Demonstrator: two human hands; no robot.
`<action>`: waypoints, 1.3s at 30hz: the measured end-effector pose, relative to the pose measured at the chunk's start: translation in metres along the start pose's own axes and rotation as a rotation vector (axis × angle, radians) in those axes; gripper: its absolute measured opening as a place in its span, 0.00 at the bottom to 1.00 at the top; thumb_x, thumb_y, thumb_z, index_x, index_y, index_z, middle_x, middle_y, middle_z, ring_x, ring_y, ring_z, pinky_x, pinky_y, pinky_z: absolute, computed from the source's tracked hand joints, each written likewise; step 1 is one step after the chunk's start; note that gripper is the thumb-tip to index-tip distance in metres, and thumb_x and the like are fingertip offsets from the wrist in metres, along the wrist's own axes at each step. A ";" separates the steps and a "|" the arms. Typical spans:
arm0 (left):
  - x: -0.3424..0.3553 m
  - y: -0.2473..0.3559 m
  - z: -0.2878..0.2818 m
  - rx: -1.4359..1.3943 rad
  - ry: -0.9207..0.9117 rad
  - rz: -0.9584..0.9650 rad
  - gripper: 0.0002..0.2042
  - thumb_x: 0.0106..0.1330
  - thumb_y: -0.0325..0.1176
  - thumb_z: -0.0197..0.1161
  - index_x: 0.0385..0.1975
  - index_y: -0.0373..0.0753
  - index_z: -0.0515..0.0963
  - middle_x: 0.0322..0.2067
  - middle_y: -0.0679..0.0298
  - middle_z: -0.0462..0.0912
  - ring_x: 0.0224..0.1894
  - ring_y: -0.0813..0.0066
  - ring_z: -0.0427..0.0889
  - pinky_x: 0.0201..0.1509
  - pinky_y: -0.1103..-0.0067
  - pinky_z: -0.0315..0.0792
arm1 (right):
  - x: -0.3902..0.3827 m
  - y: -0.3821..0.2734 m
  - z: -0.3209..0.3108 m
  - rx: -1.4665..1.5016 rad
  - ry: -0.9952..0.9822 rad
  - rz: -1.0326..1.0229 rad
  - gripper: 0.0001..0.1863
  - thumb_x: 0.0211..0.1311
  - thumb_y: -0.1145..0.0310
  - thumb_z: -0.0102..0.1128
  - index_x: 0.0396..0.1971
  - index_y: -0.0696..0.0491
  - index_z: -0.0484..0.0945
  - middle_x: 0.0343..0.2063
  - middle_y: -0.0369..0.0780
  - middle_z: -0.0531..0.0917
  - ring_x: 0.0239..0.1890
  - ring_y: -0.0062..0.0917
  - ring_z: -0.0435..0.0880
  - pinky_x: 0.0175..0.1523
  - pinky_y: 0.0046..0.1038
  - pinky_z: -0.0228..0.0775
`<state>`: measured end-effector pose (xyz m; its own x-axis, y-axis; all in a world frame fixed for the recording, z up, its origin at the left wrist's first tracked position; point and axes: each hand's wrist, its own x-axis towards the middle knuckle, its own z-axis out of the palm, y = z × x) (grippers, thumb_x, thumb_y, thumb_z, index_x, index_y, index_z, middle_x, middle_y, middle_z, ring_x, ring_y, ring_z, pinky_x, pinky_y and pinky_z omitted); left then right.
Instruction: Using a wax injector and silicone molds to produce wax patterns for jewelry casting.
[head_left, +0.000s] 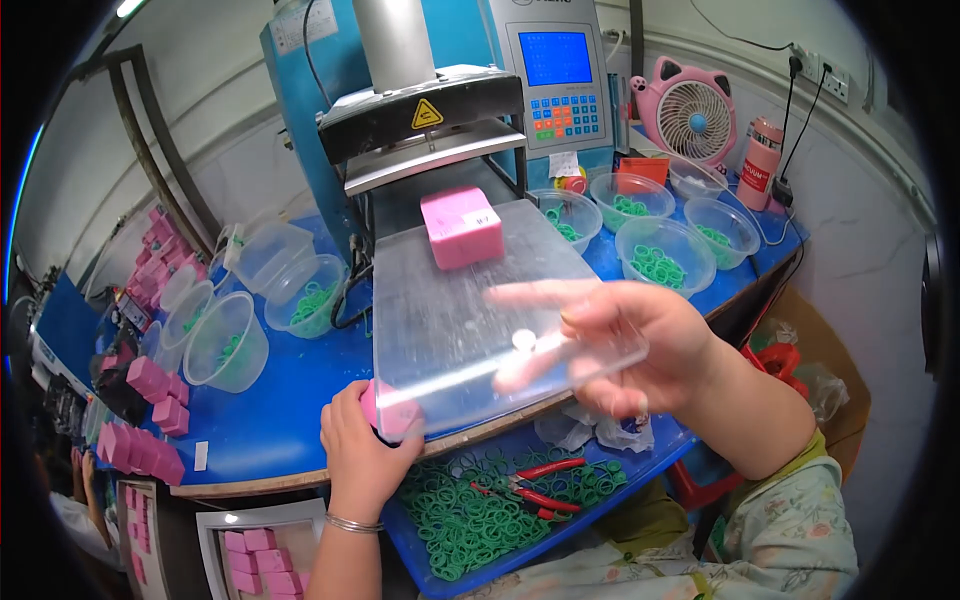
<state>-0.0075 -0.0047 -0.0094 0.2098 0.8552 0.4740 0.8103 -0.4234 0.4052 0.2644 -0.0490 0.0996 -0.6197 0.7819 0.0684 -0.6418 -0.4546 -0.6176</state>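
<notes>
At the table's front edge my left hand [368, 445] is closed on a pink block [393, 409], partly behind the near left corner of a clear plate [450, 345]. My right hand [625, 345] is at the plate's right side, slightly blurred, its fingers spread and stretched leftward. A small white round spot [524, 340] shows near those fingers; what it is I cannot tell. Farther back on the plate sits another pink block [463, 228] with a white label on top, just in front of the press head [425, 115].
A blue tray [400, 535] below the table edge holds green rings [470, 515] and red-handled pliers [545, 485]. Clear bowls of rings [228, 340] stand on both sides of the press. Pink blocks [140, 450] are stacked at left. A pink fan [690, 115] stands at back right.
</notes>
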 end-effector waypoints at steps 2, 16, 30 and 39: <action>-0.001 0.003 0.001 0.077 0.025 0.030 0.32 0.41 0.40 0.69 0.47 0.33 0.64 0.43 0.53 0.69 0.47 0.54 0.66 0.53 0.66 0.61 | 0.013 -0.010 -0.016 -0.013 -0.109 -0.071 0.30 0.61 0.67 0.43 0.60 0.63 0.47 0.45 0.60 0.73 0.27 0.31 0.82 0.29 0.24 0.77; -0.003 0.002 0.005 0.100 0.035 0.062 0.35 0.42 0.37 0.68 0.51 0.31 0.60 0.46 0.50 0.66 0.50 0.52 0.65 0.55 0.64 0.59 | 0.062 -0.011 -0.041 -0.549 0.436 -0.484 0.21 0.66 0.57 0.46 0.34 0.63 0.71 0.19 0.41 0.79 0.13 0.18 0.74 0.18 0.18 0.64; -0.004 0.010 0.002 -0.029 0.010 -0.034 0.42 0.43 0.31 0.66 0.59 0.30 0.51 0.46 0.48 0.63 0.50 0.52 0.65 0.57 0.65 0.58 | 0.068 -0.004 -0.036 -0.649 0.563 -0.495 0.20 0.66 0.56 0.44 0.25 0.58 0.72 0.07 0.32 0.66 0.08 0.15 0.60 0.14 0.19 0.52; -0.007 0.008 0.005 -0.032 0.056 -0.033 0.43 0.44 0.30 0.64 0.62 0.36 0.49 0.47 0.51 0.62 0.50 0.57 0.64 0.56 0.68 0.59 | 0.066 -0.005 -0.036 -0.578 0.543 -0.461 0.21 0.66 0.56 0.43 0.22 0.57 0.73 0.10 0.34 0.67 0.13 0.17 0.64 0.22 0.22 0.59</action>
<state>0.0003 -0.0124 -0.0129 0.1515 0.8511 0.5027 0.7983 -0.4052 0.4455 0.2431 0.0207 0.0793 0.0327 0.9924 0.1183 -0.3560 0.1221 -0.9265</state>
